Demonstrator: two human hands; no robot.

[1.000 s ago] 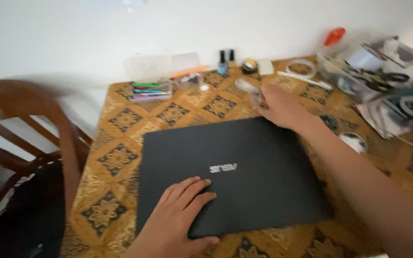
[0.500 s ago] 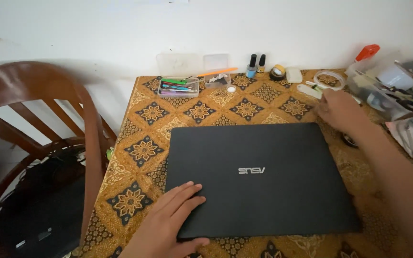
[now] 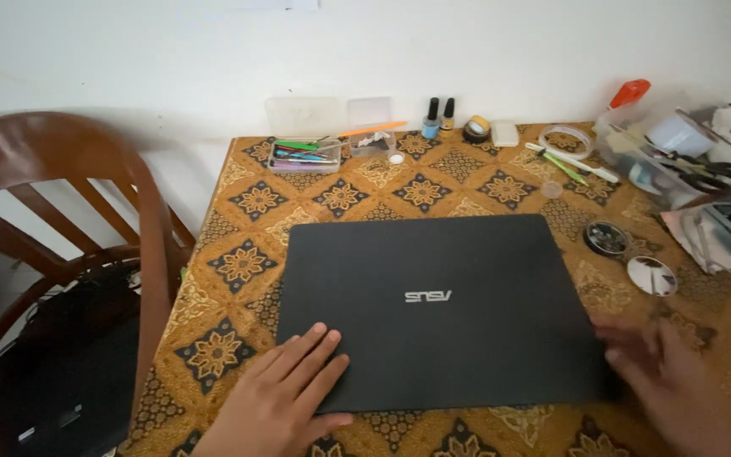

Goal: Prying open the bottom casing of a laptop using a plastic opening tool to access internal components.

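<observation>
A closed black laptop (image 3: 437, 309) lies flat in the middle of the worktop (image 3: 239, 211), its near edge close to the worktop's front. The left hand (image 3: 285, 398) rests palm down on the laptop's near left corner, fingers (image 3: 319, 355) lying straight and close together on the lid, the thumb at the front edge. The right hand (image 3: 678, 381) is at the near right corner (blurred), fingers loosely spread, touching or just over the lid's edge; I cannot tell which.

Bare patterned cloth runs down the laptop's left side and along a band behind it. On the right the room is tighter: a dark round tin (image 3: 607, 239) and its shiny round lid (image 3: 651, 276) lie just beside the right edge, with clear plastic boxes (image 3: 695, 161) of scissors and tape beyond.

Along the back edge stand a small clear tray of coloured tools (image 3: 302, 156), two small bottles (image 3: 439, 118) and a tape roll (image 3: 476, 129), well apart from the laptop. The worktop meets a plain white wall (image 3: 171, 59). A wooden chair (image 3: 61, 211) stands at its left side, a black bag (image 3: 61, 364) on the seat.
</observation>
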